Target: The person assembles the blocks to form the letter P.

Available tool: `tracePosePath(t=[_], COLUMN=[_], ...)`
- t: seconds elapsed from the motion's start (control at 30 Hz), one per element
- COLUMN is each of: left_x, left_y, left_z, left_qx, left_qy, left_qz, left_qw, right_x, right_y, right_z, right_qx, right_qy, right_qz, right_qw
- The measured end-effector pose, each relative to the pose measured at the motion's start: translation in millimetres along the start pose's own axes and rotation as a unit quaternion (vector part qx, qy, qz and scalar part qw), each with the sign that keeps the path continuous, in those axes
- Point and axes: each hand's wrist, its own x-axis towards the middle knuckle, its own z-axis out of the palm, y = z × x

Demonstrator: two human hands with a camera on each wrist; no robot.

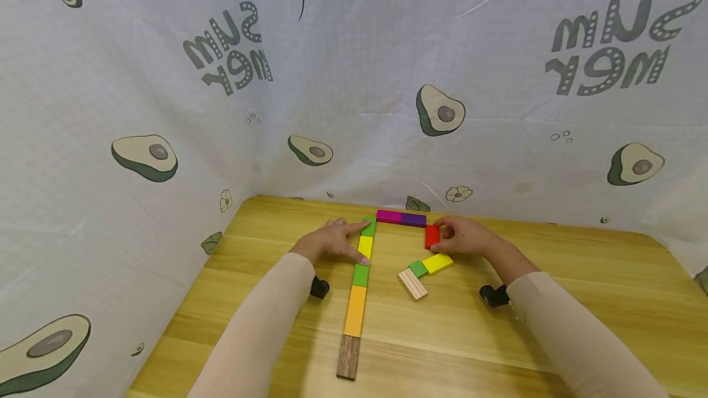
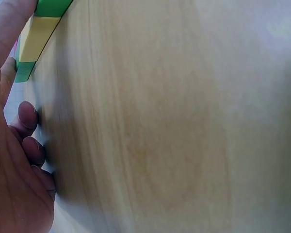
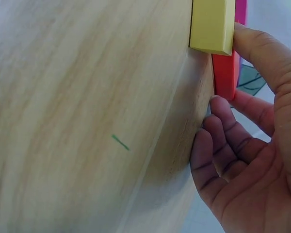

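Note:
In the head view, a straight row of blocks runs away from the near side: dark brown (image 1: 348, 357), orange (image 1: 356, 311), green (image 1: 361, 275), yellow (image 1: 365, 249) and a far green block (image 1: 369, 226). My left hand (image 1: 332, 241) rests along its left side, index finger on the far green block and thumb at the yellow-green joint. Magenta (image 1: 389, 217) and purple (image 1: 413, 219) blocks lie end to end at the back. Below the purple one, my right hand (image 1: 464, 236) pinches a red block (image 1: 432, 237) between thumb and index finger, its other fingers loosely curled.
Between the hands lie a yellow block (image 1: 438, 263), a small green block (image 1: 418, 269) and a pale striped wood block (image 1: 412, 284), touching one another. The wooden table (image 1: 442, 349) ends at an avocado-print curtain (image 1: 365, 158) behind and at the left.

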Motion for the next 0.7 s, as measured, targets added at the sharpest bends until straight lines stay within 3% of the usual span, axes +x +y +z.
tracePosePath(t=[0.23,0.43,0.7], left_x=[0.0,-1.8,0.0], left_y=[-0.2,0.7,-0.2], left_z=[0.8,0.7,0.6], left_qx=[0.001,0.004,0.001], left_qy=[0.002,0.002,0.002], left_qz=[0.004,0.004,0.003], left_qw=[1.0000,1.0000,1.0000], right_x=[-7.1,-26.3,-47.5], right_y=[-2.2,-16.7,-43.4], right_z=[-0.3,11.2,27.8], right_qx=[0.020,-0.020,-0.054], right_qy=[0.011,0.041,0.023], right_qz=[0.003,-0.065,-0.127], right_qw=[0.9997,0.9969,0.9901])
